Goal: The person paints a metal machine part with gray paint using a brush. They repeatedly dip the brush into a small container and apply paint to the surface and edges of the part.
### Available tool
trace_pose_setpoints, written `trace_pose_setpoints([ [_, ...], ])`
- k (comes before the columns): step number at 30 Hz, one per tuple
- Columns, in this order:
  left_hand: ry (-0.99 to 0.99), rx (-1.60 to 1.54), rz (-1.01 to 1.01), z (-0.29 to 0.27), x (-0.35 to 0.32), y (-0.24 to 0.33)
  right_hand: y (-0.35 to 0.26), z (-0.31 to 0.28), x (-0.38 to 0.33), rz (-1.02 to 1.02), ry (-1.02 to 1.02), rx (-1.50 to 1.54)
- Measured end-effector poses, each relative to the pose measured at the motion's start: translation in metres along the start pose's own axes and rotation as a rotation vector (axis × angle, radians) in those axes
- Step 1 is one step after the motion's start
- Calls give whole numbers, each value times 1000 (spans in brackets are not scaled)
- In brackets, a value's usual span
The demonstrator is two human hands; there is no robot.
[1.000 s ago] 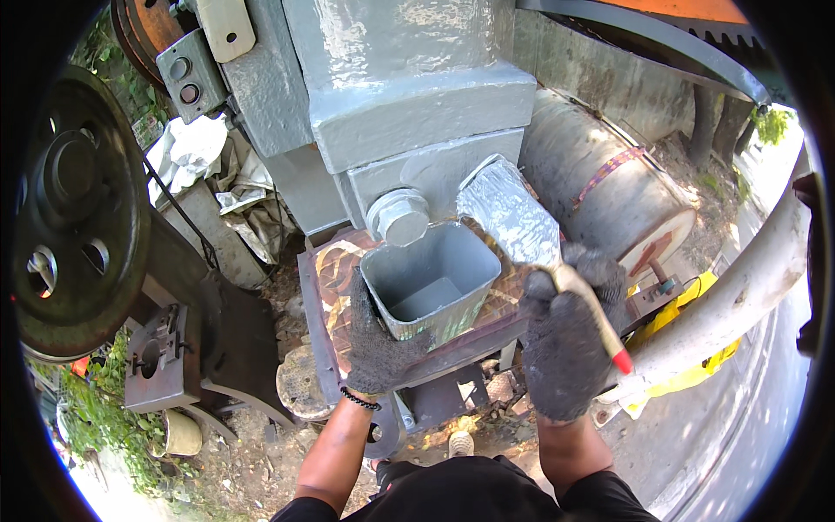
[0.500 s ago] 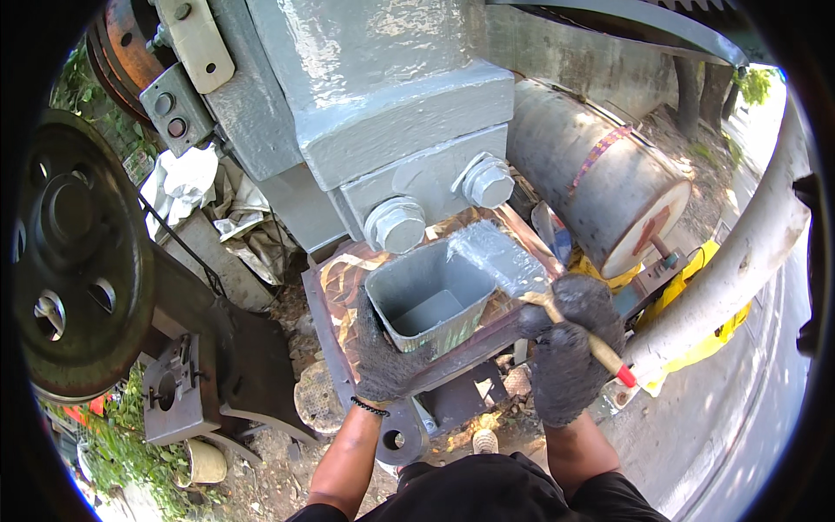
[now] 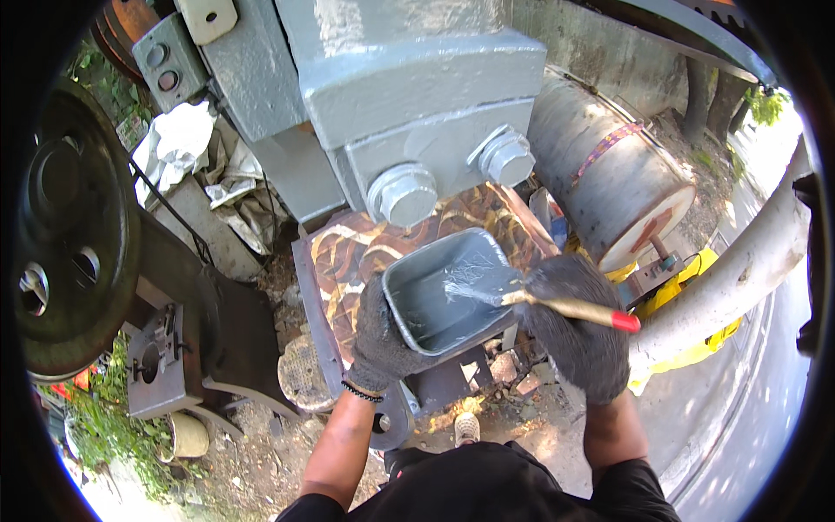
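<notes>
Now the left hand [image 3: 383,335] grips the grey container's [image 3: 448,291] near rim; the right hand [image 3: 574,335] clasps a brush [image 3: 557,304] dipped inside, bolts [image 3: 404,193] crowding above.

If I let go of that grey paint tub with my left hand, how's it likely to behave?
The grey tub is tilted and gripped only by the left hand, so it would probably tip or drop. Wet grey paint coats its inside, so it would likely spill and feel slippery. The brush in the right hand pressing inside may push it over too.
</notes>
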State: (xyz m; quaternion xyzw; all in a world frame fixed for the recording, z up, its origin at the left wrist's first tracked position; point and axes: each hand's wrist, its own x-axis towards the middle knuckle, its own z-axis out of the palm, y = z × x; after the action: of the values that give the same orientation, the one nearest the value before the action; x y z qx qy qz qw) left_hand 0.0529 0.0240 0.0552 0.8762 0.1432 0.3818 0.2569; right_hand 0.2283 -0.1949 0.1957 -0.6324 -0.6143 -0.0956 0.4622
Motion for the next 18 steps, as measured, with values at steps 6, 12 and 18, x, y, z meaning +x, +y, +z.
trace_pose_setpoints([
  [6, 0, 217, 155, 6, -9, -2, 50, 17, 9, 35, -253, 178],
  [12, -55, 134, 111, 7, -10, -4, 52, 32, 17, 260, -508, 41],
  [18, -66, 108, 35, 4, -12, -3, 44, 21, 23, 475, -147, 666],
])
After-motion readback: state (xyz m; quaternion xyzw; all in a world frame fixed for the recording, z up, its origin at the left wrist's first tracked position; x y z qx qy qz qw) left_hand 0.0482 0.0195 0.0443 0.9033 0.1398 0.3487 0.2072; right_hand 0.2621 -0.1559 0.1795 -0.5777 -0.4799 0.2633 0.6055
